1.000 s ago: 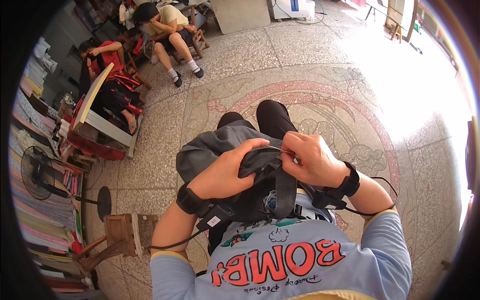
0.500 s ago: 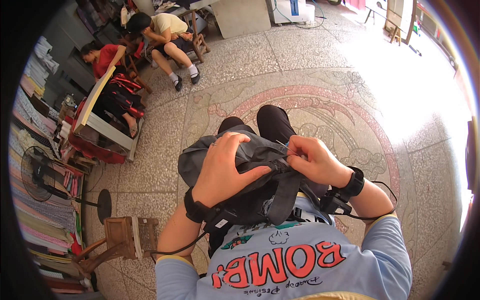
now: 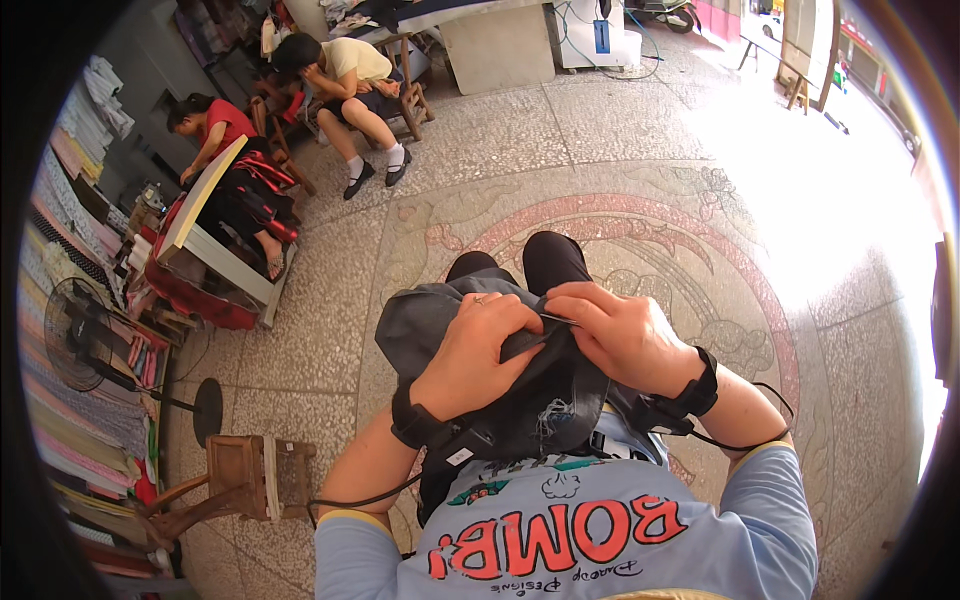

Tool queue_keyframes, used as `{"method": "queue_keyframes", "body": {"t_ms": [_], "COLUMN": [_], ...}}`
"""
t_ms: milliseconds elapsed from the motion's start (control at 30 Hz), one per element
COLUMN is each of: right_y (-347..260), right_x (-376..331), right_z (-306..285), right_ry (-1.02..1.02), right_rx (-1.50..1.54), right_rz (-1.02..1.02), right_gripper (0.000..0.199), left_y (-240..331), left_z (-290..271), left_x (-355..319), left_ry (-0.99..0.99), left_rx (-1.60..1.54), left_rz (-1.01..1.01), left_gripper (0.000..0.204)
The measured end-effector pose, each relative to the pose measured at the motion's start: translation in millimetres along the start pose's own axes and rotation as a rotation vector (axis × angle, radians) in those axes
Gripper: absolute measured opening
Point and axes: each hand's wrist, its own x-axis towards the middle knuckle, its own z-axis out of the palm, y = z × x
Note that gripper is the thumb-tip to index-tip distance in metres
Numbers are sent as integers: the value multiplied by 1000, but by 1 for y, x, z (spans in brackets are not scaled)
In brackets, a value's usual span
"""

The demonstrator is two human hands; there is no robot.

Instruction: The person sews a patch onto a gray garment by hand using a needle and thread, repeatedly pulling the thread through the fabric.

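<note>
Head view, looking down. The left hand [image 3: 478, 352] lay across the top of a dark grey garment [image 3: 520, 385] bunched in front of the person's chest, its fingers [image 3: 500, 312] curled and pressed onto the cloth. The right hand [image 3: 622, 335] met it from the other side, its fingers [image 3: 572, 300] pinching a fold or seam of the same garment just beside the left fingertips. The cloth hung over the person's two dark knees [image 3: 520, 265] and hid most of the lap; frayed threads showed at its lower edge. Each wrist bore one black band [image 3: 412, 425], two in all, each with a thin black cable trailing back along the forearm. The floor [image 3: 620, 150] was speckled stone with one round red-bordered ornament under the knees. At its left edge stood one fan [image 3: 80, 335], one small wooden stool [image 3: 250, 478] and stacks of folded fabric [image 3: 70, 440]. Toward the far left corner, two other people sat: one in red [image 3: 215, 125] bent over a desk [image 3: 205, 215], one in yellow [image 3: 345, 65] on a chair. Compared with half a second earlier, the left hand had drawn inward and both sets of fingertips had closed together on the seam; the view had tilted so the seated people sat lower in frame.
</note>
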Motion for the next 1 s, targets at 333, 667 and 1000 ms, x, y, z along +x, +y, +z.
{"method": "queue_keyframes", "body": {"t_ms": [333,667,1000], "right_y": [2,-8,-3], "right_x": [-3,3,1], "right_z": [-9,-8,-9], "right_ry": [-116,-47,-24], "right_rx": [189,361,310], "right_rz": [230,339,255], "right_gripper": [15,13,19], "left_y": [-5,19,3], "left_z": [11,21,19], "left_x": [0,-1,-7], "left_ry": [397,209,-34], "left_rx": [365,441,140], "left_rz": [186,46,-29], "left_gripper": [28,32,20]}}
